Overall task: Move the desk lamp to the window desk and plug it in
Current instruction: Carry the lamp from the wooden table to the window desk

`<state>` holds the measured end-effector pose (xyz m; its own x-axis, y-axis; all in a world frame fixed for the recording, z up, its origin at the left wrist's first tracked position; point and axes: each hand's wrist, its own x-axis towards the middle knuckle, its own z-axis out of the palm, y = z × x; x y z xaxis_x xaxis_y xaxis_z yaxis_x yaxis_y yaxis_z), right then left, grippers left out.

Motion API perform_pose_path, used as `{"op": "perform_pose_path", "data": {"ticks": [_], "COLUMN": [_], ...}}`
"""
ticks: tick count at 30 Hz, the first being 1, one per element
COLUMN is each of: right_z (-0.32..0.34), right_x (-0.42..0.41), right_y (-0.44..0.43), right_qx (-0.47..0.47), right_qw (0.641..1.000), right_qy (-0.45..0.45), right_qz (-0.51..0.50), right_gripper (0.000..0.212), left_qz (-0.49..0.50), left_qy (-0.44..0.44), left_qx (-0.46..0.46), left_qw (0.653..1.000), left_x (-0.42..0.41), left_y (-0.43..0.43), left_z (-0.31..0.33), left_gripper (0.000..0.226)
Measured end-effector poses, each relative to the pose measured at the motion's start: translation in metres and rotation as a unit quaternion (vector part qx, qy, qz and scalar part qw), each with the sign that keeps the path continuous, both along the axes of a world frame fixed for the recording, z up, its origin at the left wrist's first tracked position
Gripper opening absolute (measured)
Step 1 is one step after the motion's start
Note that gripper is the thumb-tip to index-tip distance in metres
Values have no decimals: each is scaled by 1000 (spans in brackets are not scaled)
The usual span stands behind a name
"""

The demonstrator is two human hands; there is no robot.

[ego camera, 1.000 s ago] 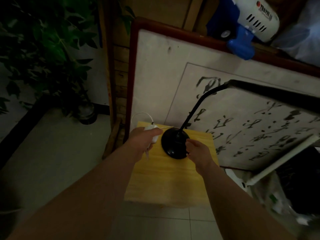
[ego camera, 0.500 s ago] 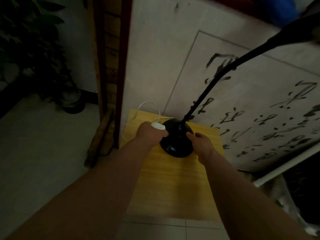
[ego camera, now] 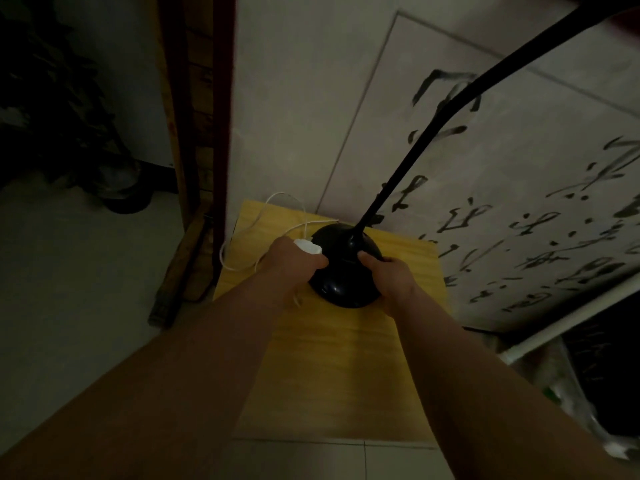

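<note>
A black desk lamp has a round domed base (ego camera: 341,278) on a small yellow wooden table (ego camera: 332,368). Its thin black neck (ego camera: 440,123) curves up to the top right, and its head is out of frame. My left hand (ego camera: 294,261) presses against the base's left side with a white plug (ego camera: 308,247) held in its fingers. A white cord (ego camera: 263,233) loops from the plug over the table's far left corner. My right hand (ego camera: 391,277) grips the base's right side.
A large framed calligraphy sheet (ego camera: 502,188) leans right behind the table. A dark red and wooden frame edge (ego camera: 207,133) stands to the left. A potted plant (ego camera: 69,116) sits at far left on the pale tiled floor. A white bar (ego camera: 561,323) crosses lower right.
The view has moved closer and lower over the table. Both hands have closed in onto the sides of the lamp base. The lamp head has left the frame.
</note>
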<state>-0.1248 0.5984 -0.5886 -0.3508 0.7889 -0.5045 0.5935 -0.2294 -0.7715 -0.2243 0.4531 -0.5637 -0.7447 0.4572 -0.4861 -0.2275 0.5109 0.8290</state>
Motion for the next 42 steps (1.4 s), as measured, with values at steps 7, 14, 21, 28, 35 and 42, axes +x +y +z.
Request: {"op": "perform_pose_path", "data": {"ticks": [7,14,21,28,35,42], "right_z": [12,34,86,177,273,367], "right_x": [6,12,20,35,48,57], "right_y": [-23,-44,-60,-67,-77,-91], "right_qx": [-41,-72,-87,-81,-81,-73], "right_qw": [998,994,991,993,992,992], "right_qy": [39,62,79,80,96,107], "right_qz": [-40,-57,-56,-33,-21,-7], "right_gripper": [79,70,71,53,66,82], "left_qz": [6,-5,-28,13,29,41], "left_qy": [9,7,6,-33,-46,-46], "left_qx": [-24,-33,-34,24,48,59], "left_qw": [1000,999,999,999,997,996], "left_x": [8,11,14,31,48,65], "left_y": [-9,-21,-38,-53,-66,-83], "left_z": [2,33,94,170,268,374], "left_gripper": [77,55,29,58,38,39]}}
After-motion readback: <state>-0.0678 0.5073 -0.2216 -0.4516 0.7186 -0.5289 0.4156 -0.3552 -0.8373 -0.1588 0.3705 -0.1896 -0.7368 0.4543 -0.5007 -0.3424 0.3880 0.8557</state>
